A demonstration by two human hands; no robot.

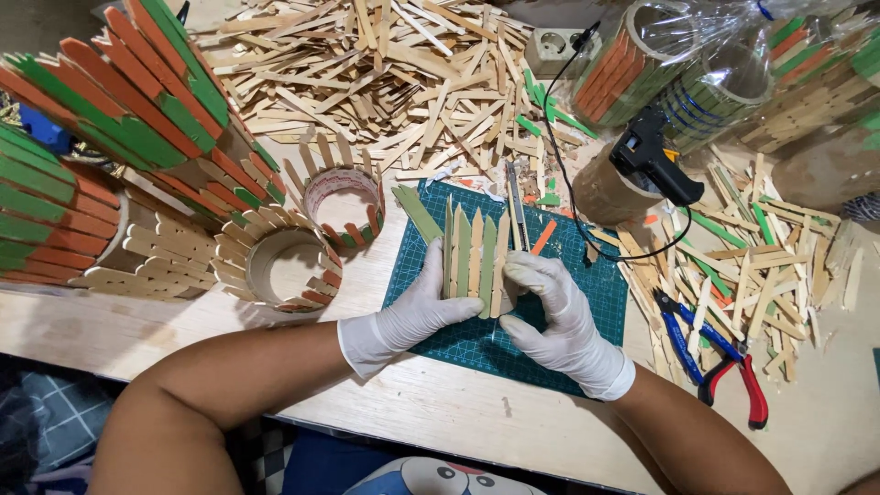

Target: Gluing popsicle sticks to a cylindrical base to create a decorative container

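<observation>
Both of my hands wear white gloves and hold one small round holder (477, 257) clad in pointed wooden sticks, some plain, some green. My left hand (417, 307) grips its left side and my right hand (550, 307) its right side. The piece is held over a green cutting mat (587, 302) on the wooden table. A loose green stick (417, 213) and an orange stick (544, 236) lie on the mat, with a craft knife (516, 211) between them.
A black glue gun (653, 156) rests on a cardboard tube. Blue and red pliers (710, 353) lie right of the mat. Heaps of plain sticks (385, 73) fill the back. Finished stick-clad tubes (284, 266) stand left, and wrapped tubes (697, 64) stand at the back right.
</observation>
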